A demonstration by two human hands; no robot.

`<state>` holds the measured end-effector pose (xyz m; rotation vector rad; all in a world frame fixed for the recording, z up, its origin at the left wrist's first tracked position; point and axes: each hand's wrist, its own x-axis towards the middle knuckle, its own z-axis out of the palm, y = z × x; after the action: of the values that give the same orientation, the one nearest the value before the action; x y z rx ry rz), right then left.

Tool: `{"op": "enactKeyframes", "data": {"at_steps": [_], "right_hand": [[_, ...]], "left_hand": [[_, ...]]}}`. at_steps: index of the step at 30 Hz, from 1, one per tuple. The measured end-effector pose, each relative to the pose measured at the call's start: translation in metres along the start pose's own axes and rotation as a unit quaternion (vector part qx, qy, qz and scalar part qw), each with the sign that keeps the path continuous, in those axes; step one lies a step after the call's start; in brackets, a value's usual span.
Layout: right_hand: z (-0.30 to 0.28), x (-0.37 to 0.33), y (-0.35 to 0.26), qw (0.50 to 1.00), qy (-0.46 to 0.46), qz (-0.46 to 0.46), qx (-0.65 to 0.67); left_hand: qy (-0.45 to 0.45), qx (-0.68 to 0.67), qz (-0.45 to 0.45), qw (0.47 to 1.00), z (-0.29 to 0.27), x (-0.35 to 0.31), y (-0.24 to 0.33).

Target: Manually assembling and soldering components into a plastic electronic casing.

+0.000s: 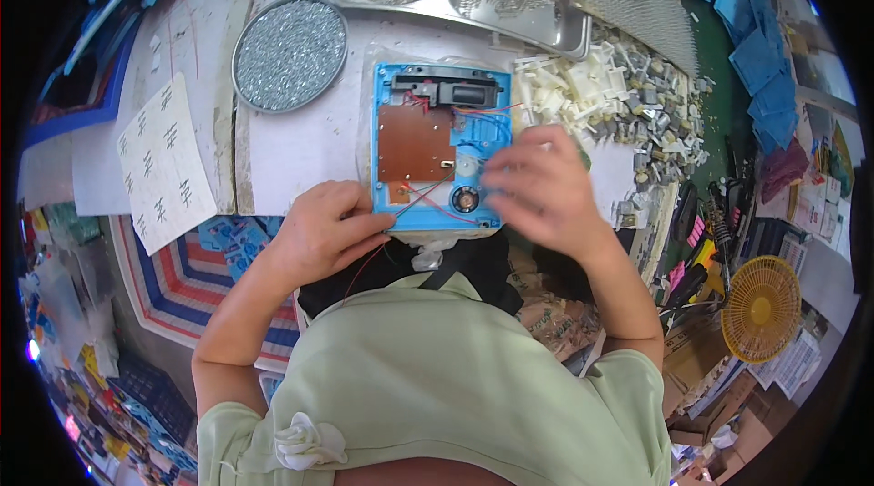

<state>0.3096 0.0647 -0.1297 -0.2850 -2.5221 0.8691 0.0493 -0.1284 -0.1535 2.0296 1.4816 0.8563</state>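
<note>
Top: a pale green short-sleeved garment (455,368), a white fabric flower (309,442) on its front.
Left hand: the bare left hand (332,229), fingers bent together, meets the casing's lower left corner; whether it pinches the edge or only rests there, I cannot tell.
Right hand: the bare right hand (546,190), blurred, fingers partly spread and slightly curled at the casing's right side; whether it has hold of anything cannot be told.
Casing: a light blue rectangular plastic casing (423,218), lying open side up on the white tabletop (300,149), directly before the person, between the hands.
Inside: a round black part with a ringed face (465,200) at lower right, a flat brown board (414,145) at left, thin red and blue wires, a long black plastic part (446,91) along the far side.
Right of casing: a heap of cream-white plastic pieces (574,86), beside many small silver-and-white parts (651,99).
Far left: a round metal dish (287,110) full of small silvery pieces.
Farthest: a compartmented steel tray (428,11) holding small metal pieces.
</note>
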Motion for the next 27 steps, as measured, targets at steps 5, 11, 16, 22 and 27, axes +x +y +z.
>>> {"op": "enactKeyframes", "data": {"at_steps": [5,11,16,22,27], "right_hand": [[-0.024,-0.001,0.033,0.936,0.065,0.193,-0.287],[-0.049,-0.008,0.017,0.944,0.063,0.3,-0.125],[-0.05,-0.021,0.012,0.93,0.148,0.325,0.083],[-0.058,-0.031,0.001,0.926,0.139,0.344,0.069],[-0.064,-0.039,0.001,0.925,0.151,0.338,0.085]], "left_hand": [[-0.034,-0.002,-0.009,0.999,-0.005,0.005,0.002],[-0.144,-0.129,-0.067,0.979,-0.06,0.052,0.01],[0.003,0.03,-0.05,0.998,-0.071,0.174,-0.017],[-0.1,0.242,-0.032,0.965,-0.004,0.278,-0.067],[-0.124,0.292,-0.004,0.948,0.013,0.29,-0.072]]}}
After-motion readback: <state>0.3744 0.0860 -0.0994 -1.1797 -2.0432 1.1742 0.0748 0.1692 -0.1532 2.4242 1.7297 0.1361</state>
